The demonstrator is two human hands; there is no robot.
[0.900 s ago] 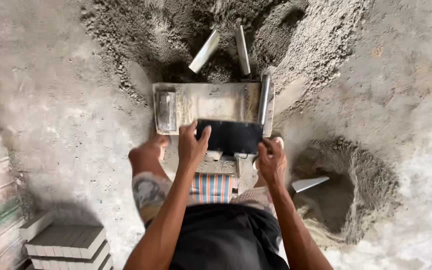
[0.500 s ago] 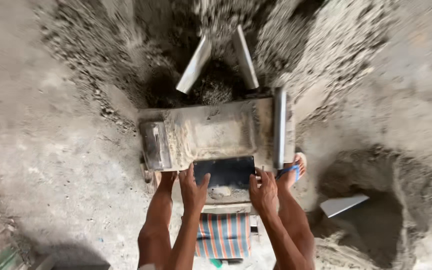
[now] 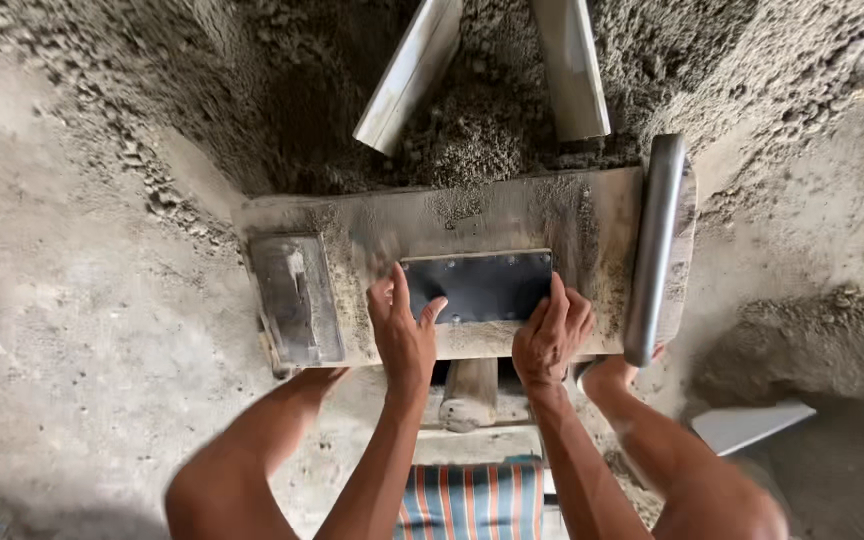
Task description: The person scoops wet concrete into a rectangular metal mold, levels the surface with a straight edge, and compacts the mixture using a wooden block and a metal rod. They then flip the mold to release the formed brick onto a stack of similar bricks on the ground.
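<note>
Both hands lie flat and apart, fingers spread, clamped on nothing. The left hand [image 3: 404,335] presses on the near left corner of a dark rectangular plate [image 3: 479,285]; the right hand [image 3: 549,335] presses on its near right corner. The plate sits in the middle of a dusty block mould [image 3: 472,265], near its near edge, with grey mix scattered over the top. A metal bar [image 3: 654,245] runs along the mould's right side, a metal box [image 3: 297,297] sits at its left end. Beyond, the far heap of damp grey mix [image 3: 472,120] holds two slanting metal blades [image 3: 410,72]. A striped cloth [image 3: 472,500] lies nearest. Since half a second ago the view has closed in and both hands have slid forward onto the plate.
</note>
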